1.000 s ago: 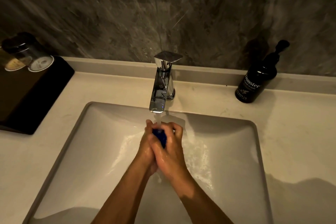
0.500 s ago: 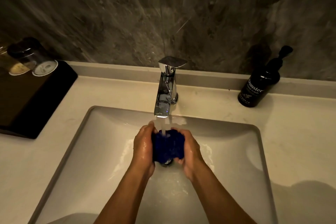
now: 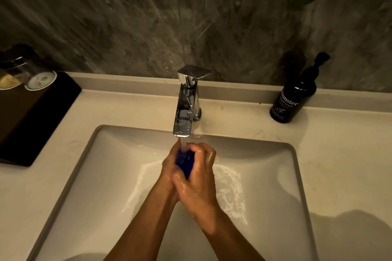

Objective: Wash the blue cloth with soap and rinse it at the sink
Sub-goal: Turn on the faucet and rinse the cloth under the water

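Observation:
A small blue cloth (image 3: 185, 161) is bunched up between my two hands, only a narrow strip of it showing. My left hand (image 3: 169, 167) and my right hand (image 3: 199, 178) are pressed together around it, both wet and shiny. They sit over the white sink (image 3: 101, 186), directly under the chrome faucet (image 3: 186, 101). A thin stream of water (image 3: 182, 144) falls from the spout onto the cloth. A black pump bottle of hand wash (image 3: 293, 95) stands on the counter at the back right.
A black tray (image 3: 31, 121) with two upturned glasses (image 3: 27, 74) sits on the counter at the left. A grey stone wall rises behind the faucet. Foamy water spreads over the basin floor right of my hands. The pale counter (image 3: 343, 154) runs along the right.
Half a second ago my hands were apart with the cloth spread between them. Now they have closed together and squeezed it into a tight bunch under the stream.

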